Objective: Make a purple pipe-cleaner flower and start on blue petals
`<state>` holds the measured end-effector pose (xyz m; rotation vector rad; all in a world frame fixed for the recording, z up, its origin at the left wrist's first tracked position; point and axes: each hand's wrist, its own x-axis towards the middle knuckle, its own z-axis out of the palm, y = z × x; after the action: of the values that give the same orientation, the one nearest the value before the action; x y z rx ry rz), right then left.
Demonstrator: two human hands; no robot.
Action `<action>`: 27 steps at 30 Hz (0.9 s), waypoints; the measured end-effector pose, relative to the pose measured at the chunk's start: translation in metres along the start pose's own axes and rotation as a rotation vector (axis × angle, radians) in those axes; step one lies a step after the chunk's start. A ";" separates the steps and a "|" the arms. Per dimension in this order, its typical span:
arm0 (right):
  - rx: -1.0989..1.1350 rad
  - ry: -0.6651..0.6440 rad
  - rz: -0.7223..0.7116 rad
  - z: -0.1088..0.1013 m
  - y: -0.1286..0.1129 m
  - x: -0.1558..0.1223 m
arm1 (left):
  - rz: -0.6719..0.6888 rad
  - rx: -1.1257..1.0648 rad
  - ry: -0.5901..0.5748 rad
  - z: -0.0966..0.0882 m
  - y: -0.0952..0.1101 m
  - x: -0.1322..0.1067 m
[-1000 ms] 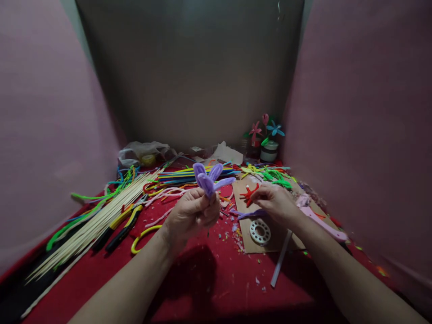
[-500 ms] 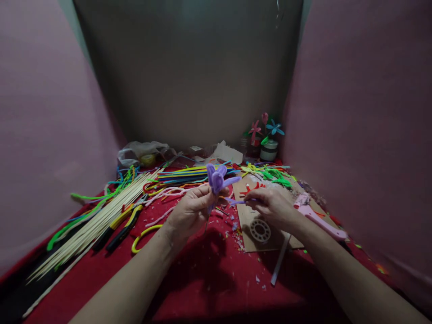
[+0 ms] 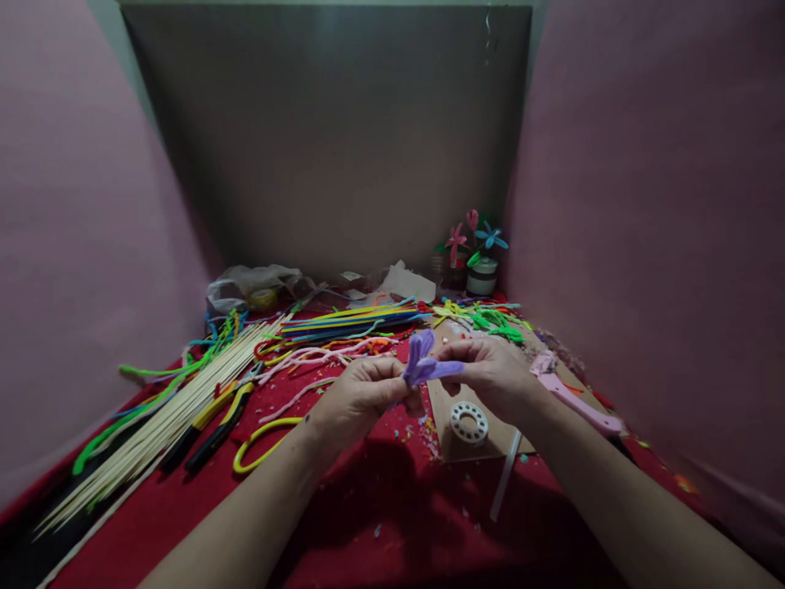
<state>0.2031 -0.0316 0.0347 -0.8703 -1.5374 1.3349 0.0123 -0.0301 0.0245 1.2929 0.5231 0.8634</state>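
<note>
A purple pipe-cleaner flower with looped petals is tilted to the right above the red cloth. My left hand pinches its base between thumb and fingers. From the other side, my right hand closes on the tip of a purple petal that points right; the fingertips partly hide it. Below the right hand, a white ring with round holes lies on a cardboard sheet. A clear glue stick rests by the cardboard's front edge.
At left lie wooden sticks, yellow-black pliers and yellow-handled scissors. Colored pipe cleaners lie behind my hands. A pink glue gun is at right. A small pot with pipe-cleaner flowers stands at the back. Walls enclose three sides.
The flower has tipped from upright toward the right and sits lower. My right hand has come closer to my left, from a purple strip to the petal's tip. The view has shifted slightly.
</note>
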 end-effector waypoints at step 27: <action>-1.632 0.538 0.188 -0.108 0.063 -0.098 | -0.038 -0.148 0.074 -0.006 -0.005 0.006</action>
<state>0.3354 -0.0727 -0.0422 -2.1039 -1.8936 -0.4102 0.0120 -0.0220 0.0187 1.1167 0.5300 0.9040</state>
